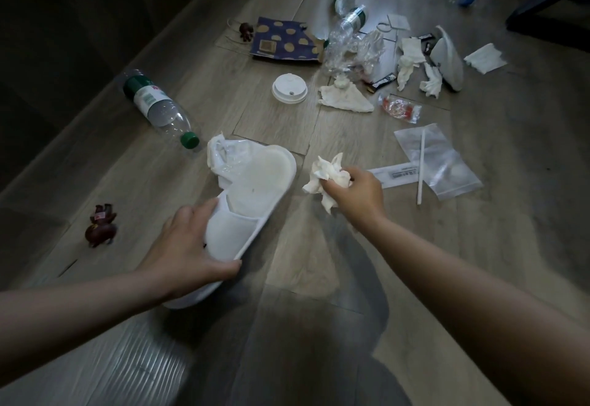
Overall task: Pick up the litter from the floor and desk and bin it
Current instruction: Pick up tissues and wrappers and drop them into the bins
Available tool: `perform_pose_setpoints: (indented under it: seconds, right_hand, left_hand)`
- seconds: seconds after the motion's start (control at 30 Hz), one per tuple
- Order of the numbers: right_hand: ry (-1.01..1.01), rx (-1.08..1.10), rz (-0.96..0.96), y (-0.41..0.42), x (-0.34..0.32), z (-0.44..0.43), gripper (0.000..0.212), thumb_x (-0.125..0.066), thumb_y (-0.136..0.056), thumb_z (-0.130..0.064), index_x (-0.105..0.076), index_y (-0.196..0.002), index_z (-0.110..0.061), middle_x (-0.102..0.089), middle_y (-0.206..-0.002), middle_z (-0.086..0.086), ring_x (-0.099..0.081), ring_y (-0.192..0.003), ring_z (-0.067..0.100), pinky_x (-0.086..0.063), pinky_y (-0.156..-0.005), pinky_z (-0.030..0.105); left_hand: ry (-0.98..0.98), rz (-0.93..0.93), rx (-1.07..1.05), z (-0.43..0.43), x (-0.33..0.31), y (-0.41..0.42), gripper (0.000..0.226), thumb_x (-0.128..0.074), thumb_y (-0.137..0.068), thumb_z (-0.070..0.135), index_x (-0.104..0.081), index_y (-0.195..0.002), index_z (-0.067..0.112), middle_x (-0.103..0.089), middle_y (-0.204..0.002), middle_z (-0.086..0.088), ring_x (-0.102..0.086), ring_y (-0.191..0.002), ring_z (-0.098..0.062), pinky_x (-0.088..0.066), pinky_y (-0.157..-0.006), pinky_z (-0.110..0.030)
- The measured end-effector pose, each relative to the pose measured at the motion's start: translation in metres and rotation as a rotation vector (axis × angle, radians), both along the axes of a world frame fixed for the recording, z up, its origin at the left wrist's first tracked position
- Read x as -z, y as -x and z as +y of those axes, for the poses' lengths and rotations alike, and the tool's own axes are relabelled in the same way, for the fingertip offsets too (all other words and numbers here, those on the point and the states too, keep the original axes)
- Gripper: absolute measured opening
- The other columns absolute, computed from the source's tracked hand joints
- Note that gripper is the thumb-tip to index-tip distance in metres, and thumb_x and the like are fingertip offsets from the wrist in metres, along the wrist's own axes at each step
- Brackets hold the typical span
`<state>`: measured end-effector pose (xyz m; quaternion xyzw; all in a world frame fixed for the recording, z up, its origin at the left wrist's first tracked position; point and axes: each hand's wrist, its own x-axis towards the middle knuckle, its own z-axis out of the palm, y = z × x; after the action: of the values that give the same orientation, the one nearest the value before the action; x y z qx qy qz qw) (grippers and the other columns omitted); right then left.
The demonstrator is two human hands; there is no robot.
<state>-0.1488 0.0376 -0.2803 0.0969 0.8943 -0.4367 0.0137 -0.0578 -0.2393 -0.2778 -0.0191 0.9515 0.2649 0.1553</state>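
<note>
My left grip (188, 246) clasps white slipper (255, 182) by the toe, I reckon as a tray; right grip (359, 196) pinches crumpled tissue (324, 176) beside its heel (other litter (346, 99) on floor (287, 278) beyond both).

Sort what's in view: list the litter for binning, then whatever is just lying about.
To bin:
crumpled white tissue, gripped by the right hand
white fabric slipper, held by the left hand
clear plastic bottle with green cap
round white plastic cup lid
thin white straw

Probably just lying about:
small dark-brown toy figure, left of the slipper
dark furniture leg, top right
</note>
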Motion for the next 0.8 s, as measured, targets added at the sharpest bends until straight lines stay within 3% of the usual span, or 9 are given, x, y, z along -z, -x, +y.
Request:
perform_pose_setpoints:
  seconds: [0.13, 0.23, 0.33, 0.43, 0.57, 0.8]
  right_hand:
    - [0.026, 0.027, 0.028, -0.024, -0.025, 0.031, 0.037, -0.070, -0.080, -0.040, -0.060, -0.069, -0.005, -0.062, -0.063, 0.007, -0.052, -0.055, 0.013, -0.038, -0.055, 0.029]
    - [0.110, 0.125, 0.020, -0.045, -0.045, 0.051, 0.036, -0.073, -0.078, -0.036, -0.061, -0.070, -0.004, -0.063, -0.067, 0.013, -0.056, -0.058, 0.017, -0.042, -0.057, 0.033]
    - [0.124, 0.211, -0.014, -0.060, -0.063, 0.063, 0.026, -0.073, -0.078, -0.031, -0.063, -0.069, -0.009, -0.064, -0.066, 0.006, -0.059, -0.061, 0.020, -0.043, -0.056, 0.033]
    - [0.152, 0.365, -0.102, -0.081, -0.083, 0.070, 0.028, -0.070, -0.078, -0.028, -0.057, -0.063, -0.009, -0.056, -0.056, -0.004, -0.048, -0.052, 0.008, -0.036, -0.052, 0.027]
    - [0.225, 0.494, -0.267, -0.132, -0.127, 0.071, 0.035, -0.069, -0.080, -0.032, -0.053, -0.057, -0.012, -0.049, -0.049, -0.008, -0.043, -0.046, 0.003, -0.033, -0.046, 0.019]
    - [0.291, 0.629, -0.402, -0.195, -0.288, 0.079, 0.034, -0.071, -0.081, -0.035, -0.057, -0.061, -0.010, -0.054, -0.052, -0.006, -0.047, -0.044, 0.003, -0.038, -0.045, 0.021]
  left_hand:
    - [0.022, 0.051, 0.008, 0.031, -0.005, 0.017, 0.114, -0.059, -0.042, 0.075, -0.022, -0.142, 0.037, -0.039, -0.132, -0.001, -0.041, -0.118, -0.021, -0.042, -0.090, -0.036]
    - [0.002, 0.067, -0.004, 0.056, -0.021, 0.027, 0.106, -0.062, -0.041, 0.071, -0.028, -0.137, 0.038, -0.044, -0.125, -0.005, -0.046, -0.109, -0.024, -0.041, -0.083, -0.034]
    - [-0.078, 0.007, -0.075, 0.081, -0.043, 0.030, 0.102, -0.067, -0.044, 0.067, -0.037, -0.135, 0.032, -0.051, -0.121, -0.005, -0.052, -0.103, -0.023, -0.048, -0.080, -0.035]
    - [-0.146, -0.036, -0.142, 0.100, -0.075, 0.019, 0.093, -0.068, -0.048, 0.062, -0.044, -0.131, 0.028, -0.055, -0.118, -0.004, -0.055, -0.097, -0.022, -0.047, -0.076, -0.032]
    - [-0.075, -0.185, -0.128, 0.110, -0.135, -0.019, 0.096, -0.065, -0.047, 0.065, -0.039, -0.134, 0.033, -0.049, -0.118, -0.004, -0.052, -0.100, -0.023, -0.049, -0.083, -0.035]
    - [-0.080, -0.332, -0.206, 0.123, -0.291, -0.056, 0.101, -0.058, -0.041, 0.069, -0.041, -0.133, 0.031, -0.054, -0.117, -0.005, -0.053, -0.094, -0.024, -0.044, -0.074, -0.031]
